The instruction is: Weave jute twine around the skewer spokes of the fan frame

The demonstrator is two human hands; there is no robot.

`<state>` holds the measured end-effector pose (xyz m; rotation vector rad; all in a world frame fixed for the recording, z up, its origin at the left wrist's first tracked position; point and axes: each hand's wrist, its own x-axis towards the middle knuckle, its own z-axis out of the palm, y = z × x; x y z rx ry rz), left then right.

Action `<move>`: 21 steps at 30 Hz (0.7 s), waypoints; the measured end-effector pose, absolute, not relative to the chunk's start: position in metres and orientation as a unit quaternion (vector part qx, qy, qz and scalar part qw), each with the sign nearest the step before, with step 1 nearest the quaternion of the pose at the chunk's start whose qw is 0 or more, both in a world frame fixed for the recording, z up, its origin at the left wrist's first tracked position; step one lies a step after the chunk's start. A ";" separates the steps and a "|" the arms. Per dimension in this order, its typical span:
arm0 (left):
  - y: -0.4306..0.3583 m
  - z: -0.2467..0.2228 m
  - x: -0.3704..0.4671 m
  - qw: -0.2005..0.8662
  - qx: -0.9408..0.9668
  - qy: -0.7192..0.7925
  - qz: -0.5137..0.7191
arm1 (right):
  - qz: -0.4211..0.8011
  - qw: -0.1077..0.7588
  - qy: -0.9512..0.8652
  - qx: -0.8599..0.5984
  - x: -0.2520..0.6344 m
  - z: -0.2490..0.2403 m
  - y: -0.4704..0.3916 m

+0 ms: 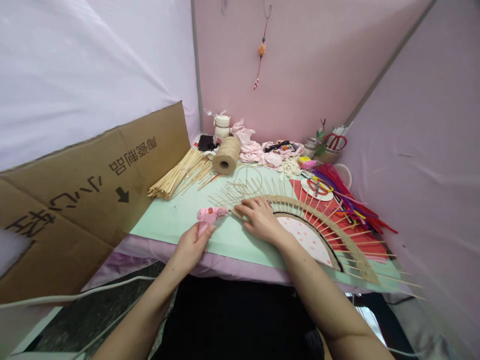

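A pink glue gun (210, 215) is in my left hand (192, 246), its nozzle pointing right at the left end of a braided jute band (347, 237). My right hand (261, 218) lies over that end, fingertips pressing on it, with what is under the fingers partly hidden. The band arches across thin wooden sticks (277, 187) that fan outward. Inside the arch is a white half-round piece with pink dots (305, 240), edged in black. Red sheets (365, 245) lie beneath the sticks on the right.
A cardboard panel (93, 200) stands at the left. Behind are a bundle of sticks (176, 175), a twine roll (227, 156), a white bottle (221, 126) and pink cloth (249, 145). At the right are red-handled scissors (336, 142) in a pot and colourful pipe cleaners (345, 192).
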<state>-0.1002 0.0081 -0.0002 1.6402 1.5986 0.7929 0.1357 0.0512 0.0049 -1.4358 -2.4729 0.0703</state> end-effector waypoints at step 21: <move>0.006 0.003 -0.099 0.327 0.645 0.633 0.277 | 0.022 0.143 -0.855 -0.498 0.137 0.004 0.051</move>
